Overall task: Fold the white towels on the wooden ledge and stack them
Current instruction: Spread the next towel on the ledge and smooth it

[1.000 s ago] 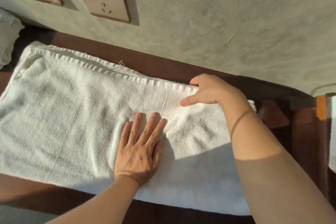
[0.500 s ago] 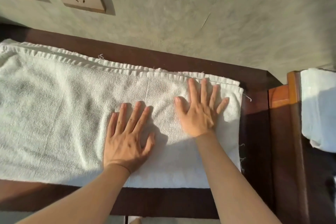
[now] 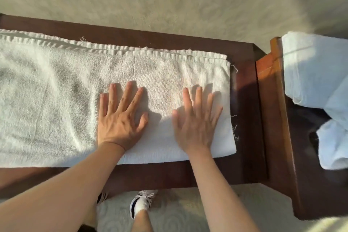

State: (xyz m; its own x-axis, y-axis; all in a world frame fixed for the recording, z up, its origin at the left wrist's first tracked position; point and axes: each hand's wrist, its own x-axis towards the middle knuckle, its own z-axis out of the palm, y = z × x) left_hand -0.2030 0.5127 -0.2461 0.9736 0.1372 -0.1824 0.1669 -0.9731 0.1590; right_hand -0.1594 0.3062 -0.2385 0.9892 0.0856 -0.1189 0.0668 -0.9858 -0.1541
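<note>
A white towel [image 3: 66, 96] lies spread along the dark wooden ledge [image 3: 150, 37] below the wall, its ribbed hem toward the wall. Both hands rest flat on the towel with fingers spread, gripping nothing: the left hand [image 3: 120, 118] near the towel's middle, the right hand [image 3: 195, 124] close to its right end. More towels [image 3: 316, 69] sit past the ledge's right end.

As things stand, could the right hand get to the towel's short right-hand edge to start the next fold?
Probably yes: the right hand lies flat on the towel close to that edge, and nothing lies between them on the wooden ledge.
</note>
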